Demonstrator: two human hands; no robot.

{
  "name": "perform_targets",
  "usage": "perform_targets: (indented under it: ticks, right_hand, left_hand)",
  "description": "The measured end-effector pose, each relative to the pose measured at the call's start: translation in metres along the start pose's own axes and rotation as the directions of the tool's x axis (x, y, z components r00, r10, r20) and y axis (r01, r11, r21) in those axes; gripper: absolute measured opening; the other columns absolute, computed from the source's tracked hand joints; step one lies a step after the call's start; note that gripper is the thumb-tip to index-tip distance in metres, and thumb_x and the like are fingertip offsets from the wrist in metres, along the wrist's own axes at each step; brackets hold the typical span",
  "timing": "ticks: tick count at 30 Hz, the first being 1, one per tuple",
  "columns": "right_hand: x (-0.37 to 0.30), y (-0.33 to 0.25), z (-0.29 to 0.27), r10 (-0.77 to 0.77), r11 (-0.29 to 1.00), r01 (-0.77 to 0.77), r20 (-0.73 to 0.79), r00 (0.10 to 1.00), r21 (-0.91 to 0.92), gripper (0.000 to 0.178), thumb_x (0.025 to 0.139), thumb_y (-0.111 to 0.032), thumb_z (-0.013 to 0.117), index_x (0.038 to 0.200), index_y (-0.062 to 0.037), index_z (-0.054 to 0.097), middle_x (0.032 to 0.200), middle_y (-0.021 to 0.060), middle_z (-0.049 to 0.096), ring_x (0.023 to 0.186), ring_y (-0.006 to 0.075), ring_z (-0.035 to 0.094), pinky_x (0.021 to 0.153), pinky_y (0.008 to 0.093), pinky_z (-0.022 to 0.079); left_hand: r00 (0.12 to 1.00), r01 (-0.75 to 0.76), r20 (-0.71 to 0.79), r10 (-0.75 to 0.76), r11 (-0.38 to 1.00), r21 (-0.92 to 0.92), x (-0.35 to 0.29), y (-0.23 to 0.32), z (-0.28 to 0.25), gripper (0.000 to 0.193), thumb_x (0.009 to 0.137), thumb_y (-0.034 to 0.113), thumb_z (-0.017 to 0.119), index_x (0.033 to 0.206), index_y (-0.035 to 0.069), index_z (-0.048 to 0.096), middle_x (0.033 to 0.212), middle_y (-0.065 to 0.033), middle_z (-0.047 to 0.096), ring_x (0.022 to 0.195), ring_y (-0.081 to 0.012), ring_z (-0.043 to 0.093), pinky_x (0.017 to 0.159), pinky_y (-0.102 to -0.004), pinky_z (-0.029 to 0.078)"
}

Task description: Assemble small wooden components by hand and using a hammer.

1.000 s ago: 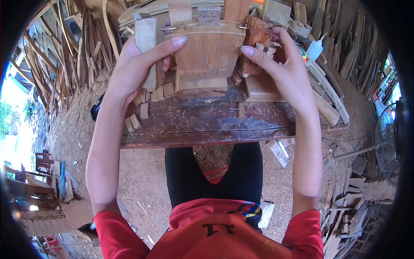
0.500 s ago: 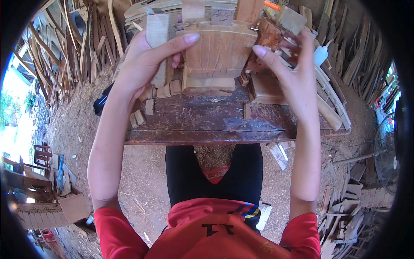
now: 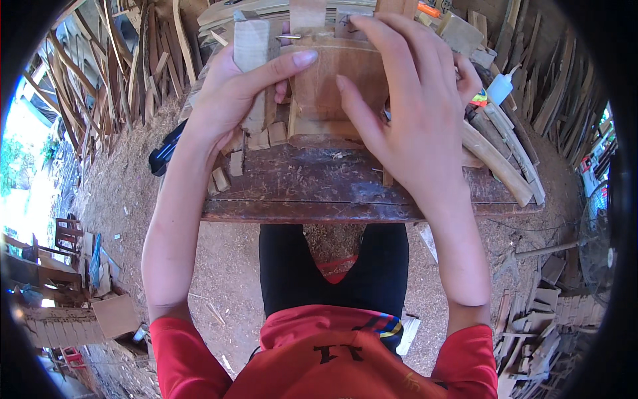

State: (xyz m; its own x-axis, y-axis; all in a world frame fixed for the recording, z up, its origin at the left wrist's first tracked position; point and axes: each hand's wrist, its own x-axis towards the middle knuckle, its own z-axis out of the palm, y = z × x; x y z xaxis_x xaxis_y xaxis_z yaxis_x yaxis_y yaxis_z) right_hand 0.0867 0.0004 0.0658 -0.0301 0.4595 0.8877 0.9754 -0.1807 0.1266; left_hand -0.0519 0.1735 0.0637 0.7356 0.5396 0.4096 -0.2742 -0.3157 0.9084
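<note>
A brown wooden panel [image 3: 324, 76] stands at the far side of the dark wooden bench [image 3: 299, 189]. My left hand [image 3: 229, 96] grips its left edge, thumb across the face and some fingers behind. Beside that thumb rises a pale wooden block [image 3: 251, 45], and a thin metal pin [image 3: 288, 36] pokes out near the panel's top left. My right hand [image 3: 422, 110] is spread over the panel's right part, fingers apart and curved toward its top; it hides that side. Whether its fingertips touch the wood I cannot tell. A lighter wood piece [image 3: 319, 128] lies under the panel.
Several small wood offcuts [image 3: 258, 138] lie left of the panel. A white squeeze bottle [image 3: 500, 86] and long wood strips [image 3: 508, 149] are at the right. Something black [image 3: 166, 149] sits by the bench's left side. Wooden slats [image 3: 123, 60] lean in the background.
My right hand has swung left from beside the panel to over its right part. The left hand keeps its grip. The whole view has shifted slightly.
</note>
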Motion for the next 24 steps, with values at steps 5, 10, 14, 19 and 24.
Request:
perform_targets:
  ticks: [5, 10, 14, 19, 24]
  right_hand:
    - [0.014, -0.012, -0.009, 0.008, 0.997, 0.007, 0.210, 0.978, -0.072, 0.068, 0.080, -0.028, 0.084, 0.136, -0.0006, 0.057, 0.124, 0.0182, 0.062, 0.124, 0.0296, 0.058, 0.109, 0.0468, 0.037]
    - [-0.010, 0.036, 0.060, -0.333, 0.915, 0.254, -0.228, 0.915, -0.314, 0.060, 0.083, -0.016, 0.074, 0.140, -0.0281, 0.060, 0.140, 0.0141, 0.057, 0.126, 0.0256, 0.056, 0.108, 0.0462, 0.027]
    - [-0.020, 0.015, 0.066, -0.066, 0.998, 0.068, -0.149, 0.987, 0.014, 0.066, 0.080, -0.011, 0.072, 0.141, -0.0320, 0.060, 0.142, 0.0192, 0.053, 0.127, 0.0285, 0.055, 0.109, 0.0493, 0.027]
    - [-0.023, 0.024, 0.067, -0.092, 0.996, 0.093, -0.163, 0.982, -0.002, 0.068, 0.078, -0.012, 0.074, 0.142, -0.0319, 0.060, 0.143, 0.0201, 0.052, 0.131, 0.0325, 0.051, 0.108, 0.0503, 0.027]
    - [-0.004, -0.018, 0.024, 0.019, 1.000, -0.019, 0.056, 0.998, 0.004, 0.069, 0.076, -0.014, 0.076, 0.141, -0.0317, 0.060, 0.144, 0.0188, 0.050, 0.133, 0.0337, 0.049, 0.107, 0.0508, 0.028]
  left_hand:
    - [0.999, -0.020, -0.026, 0.020, 1.000, 0.009, -0.001, -0.004, -0.002, 0.030, 0.087, 0.023, 0.086, 0.107, 0.006, 0.070, 0.082, 0.0024, 0.065, 0.070, -0.0061, 0.058, 0.066, -0.0230, 0.048]
    - [0.995, 0.001, -0.099, -0.025, 0.972, -0.236, 0.003, -0.003, -0.001, 0.031, 0.091, 0.023, 0.081, 0.111, 0.004, 0.068, 0.078, 0.0000, 0.063, 0.068, -0.0102, 0.059, 0.066, -0.0252, 0.048]
    - [0.945, 0.015, -0.302, -0.126, 0.939, -0.344, 0.007, 0.009, 0.014, 0.052, 0.105, 0.054, 0.051, 0.117, 0.005, 0.060, 0.080, -0.0047, 0.066, 0.061, -0.0133, 0.061, 0.055, -0.0270, 0.050]
    - [0.971, -0.024, -0.237, -0.042, 0.963, -0.269, 0.010, 0.000, 0.014, 0.062, 0.106, 0.062, 0.035, 0.116, 0.006, 0.061, 0.076, -0.0056, 0.066, 0.060, -0.0171, 0.062, 0.054, -0.0294, 0.051]
    - [0.982, -0.070, -0.186, 0.014, 0.952, -0.297, 0.005, -0.008, 0.010, 0.063, 0.106, 0.060, 0.041, 0.125, 0.004, 0.061, 0.079, -0.0074, 0.067, 0.067, -0.0164, 0.064, 0.061, -0.0278, 0.052]
